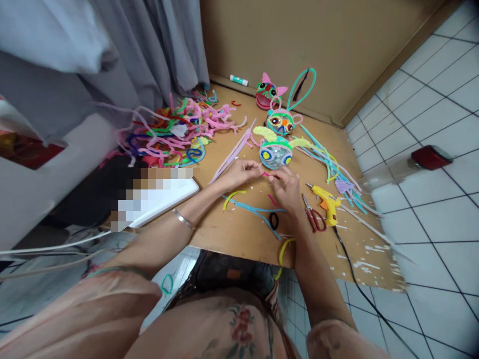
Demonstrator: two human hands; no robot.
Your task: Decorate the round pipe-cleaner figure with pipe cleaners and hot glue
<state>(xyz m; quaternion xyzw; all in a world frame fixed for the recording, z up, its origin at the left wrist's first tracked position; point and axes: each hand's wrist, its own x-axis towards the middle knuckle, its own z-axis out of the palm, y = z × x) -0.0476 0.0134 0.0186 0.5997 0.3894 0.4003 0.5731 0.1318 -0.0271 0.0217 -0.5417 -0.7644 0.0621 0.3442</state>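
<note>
Between my two hands is a short pink pipe cleaner [265,174]. My left hand [245,172] pinches one end of it, and my right hand [286,184] pinches the other. Just beyond my fingers sits a round clear ornament [276,153] trimmed with pipe cleaners, with blue and yellow eyes and pale yellow ears. Behind it stand a second decorated ornament [280,122] with loop ears and a red one [266,97] with pink ears. Blue pipe cleaners [250,207], a yellow piece [229,199] and a black ring [274,221] lie nearer to me.
To the right lie red-handled scissors [314,217] and a yellow glue gun [325,202], its black cord running off the table. A tangled pile of pipe cleaners [183,129] covers the back left. A glue stick [238,80] rests by the wall. A white device [164,202] is at left.
</note>
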